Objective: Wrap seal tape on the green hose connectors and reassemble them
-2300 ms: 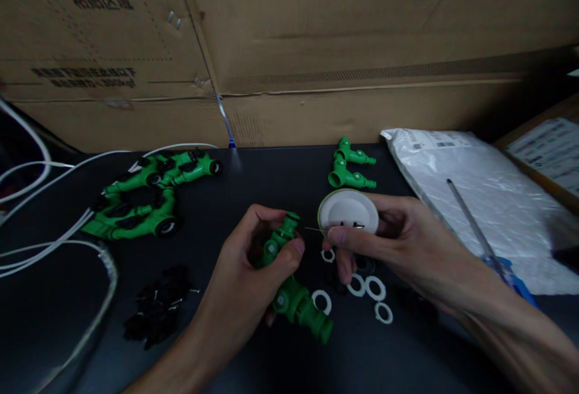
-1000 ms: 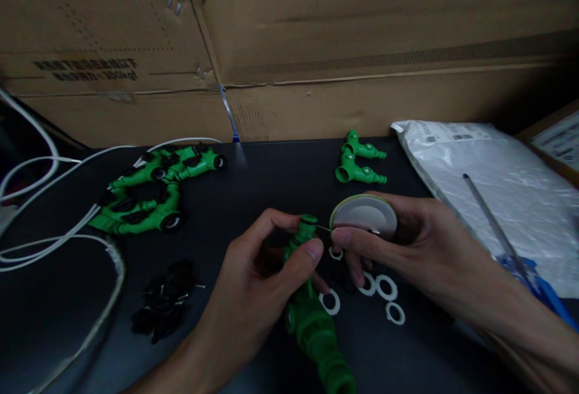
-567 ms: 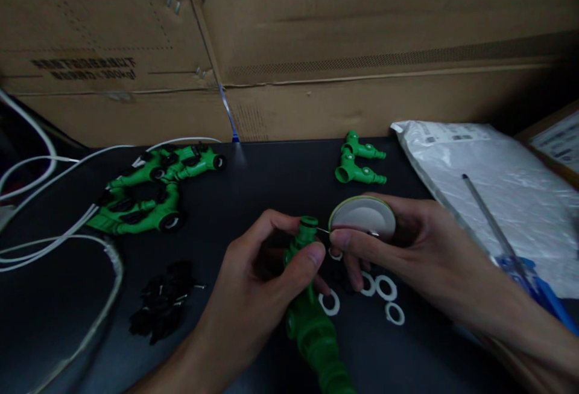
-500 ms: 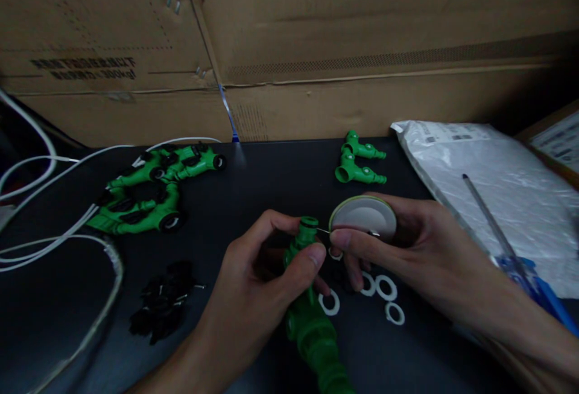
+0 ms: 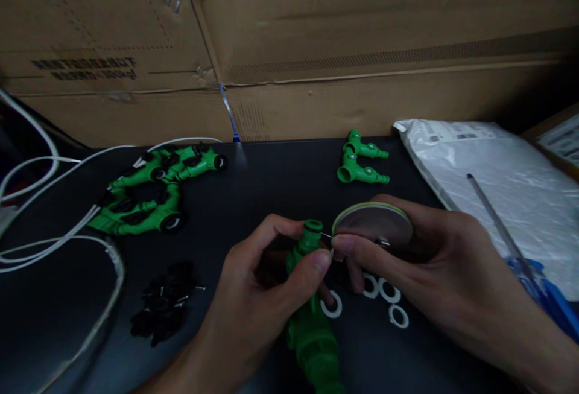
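My left hand (image 5: 253, 297) is wrapped round a green plastic hose fitting (image 5: 310, 315), thumb pressed near its open top end. My right hand (image 5: 425, 267) holds a round white tape roll with a green rim (image 5: 373, 224) and pinches the thin tape end at the fitting's top, beside my left thumb. Both hands hover just above the black table (image 5: 253, 183). Three white rings (image 5: 384, 300) lie on the table under my right fingers, and another white ring (image 5: 333, 306) lies beside the fitting.
A pile of green fittings with black parts (image 5: 149, 192) lies at the left among white cables (image 5: 54, 243). Small black pieces (image 5: 163, 303) sit at lower left. Two green fittings (image 5: 359, 162) rest near the cardboard boxes (image 5: 289, 44). A screwdriver (image 5: 511, 243) lies on a white plastic bag (image 5: 493, 183).
The fitting has been turned from slanting to nearly upright in my left hand. My right hand has brought the tape roll and its end closer to the fitting's top.
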